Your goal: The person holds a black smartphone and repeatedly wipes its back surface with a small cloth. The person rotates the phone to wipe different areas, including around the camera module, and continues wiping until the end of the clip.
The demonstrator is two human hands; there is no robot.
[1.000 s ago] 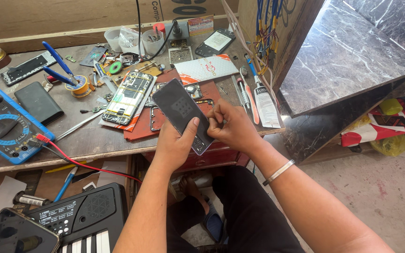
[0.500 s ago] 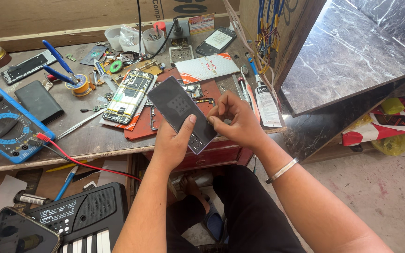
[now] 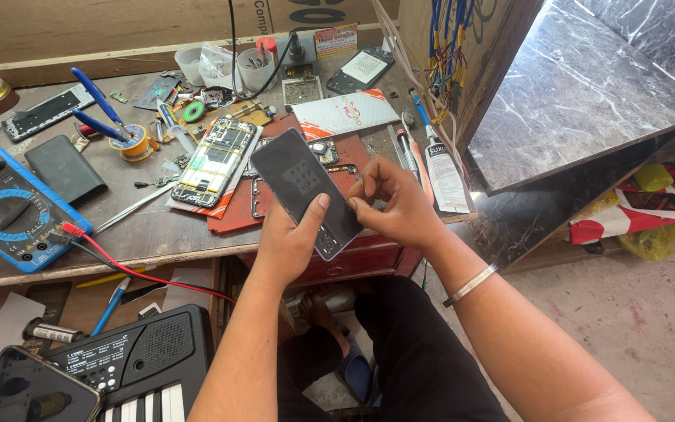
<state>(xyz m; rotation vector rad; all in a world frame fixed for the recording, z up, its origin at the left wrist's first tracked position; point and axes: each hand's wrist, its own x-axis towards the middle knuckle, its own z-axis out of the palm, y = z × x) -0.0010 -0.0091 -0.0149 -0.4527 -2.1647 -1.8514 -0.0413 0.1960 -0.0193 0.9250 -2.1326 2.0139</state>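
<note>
My left hand [image 3: 287, 242] grips a dark phone back cover [image 3: 298, 184] by its lower end, thumb across its face, holding it tilted above the front edge of the workbench. My right hand [image 3: 392, 203] pinches the cover's right edge with thumb and forefinger near the camera holes; a metal bangle sits on that wrist. Just behind the cover lies an opened phone [image 3: 214, 160] with its circuit board bare, resting on a red mat [image 3: 232, 215].
A blue multimeter [image 3: 5, 203] with red lead lies at left, near a black phone [image 3: 64, 170] and blue-handled pliers [image 3: 95, 105]. Small cups [image 3: 255, 70], screwdrivers and a glue tube [image 3: 443, 176] crowd the bench. A keyboard [image 3: 130, 367] sits below; a marble slab [image 3: 580, 86] stands right.
Both hands have kept hold of the back cover and shifted it slightly; my right fingers have moved along its right edge. The bench items have not moved.
</note>
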